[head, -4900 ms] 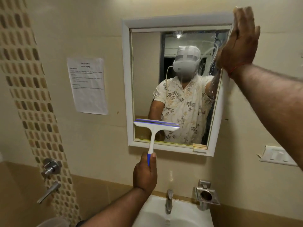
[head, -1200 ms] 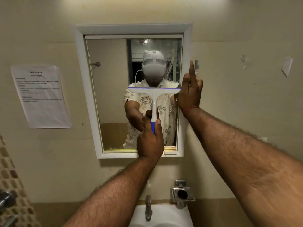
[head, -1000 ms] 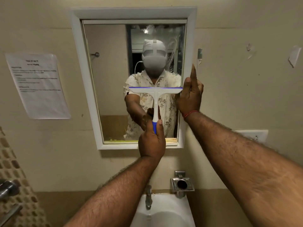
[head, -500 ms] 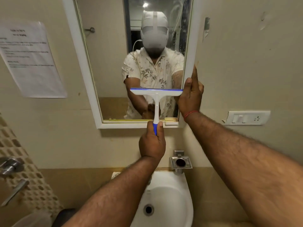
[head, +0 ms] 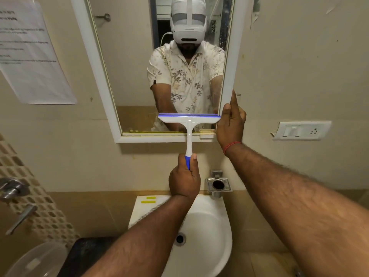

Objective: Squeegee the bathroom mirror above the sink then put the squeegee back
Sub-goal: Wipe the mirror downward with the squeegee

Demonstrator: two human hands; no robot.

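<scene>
Gripping the squeegee [head: 188, 121] by the blue end of its handle, the left hand [head: 184, 177] has its fingers and thumb wrapped firmly round it, directly above the sink [head: 211, 220]. The squeegee stands upright. Its white handle crosses the bottom frame of the mirror [head: 129, 66], and its blue-edged blade lies level on the glass in the lower right corner, just above the bottom edge. The right end of the blade reaches the right side of the frame, just beside the right hand [head: 229, 124].

That hand holds the right edge of the mirror frame near its bottom corner, with the thumb on the front face and one finger pointing straight up along the edge. The other fingers are hidden behind the hand. A red thread [head: 231, 145] circles its wrist.

The glass reflects a person in a floral shirt wearing a white headset, and streaks show on the upper right part of the glass.

On the wall, a printed paper notice [head: 34, 56] hangs left of the mirror, and a white switch plate [head: 301, 130] sits to its right. A square metal holder [head: 218, 183] is fixed just above the sink's back right corner. Two yellow stickers [head: 148, 199] lie on the sink's back left ledge. Chrome tap fittings [head: 12, 188] stick out from a mosaic tile strip [head: 46, 212] at the far left.
</scene>
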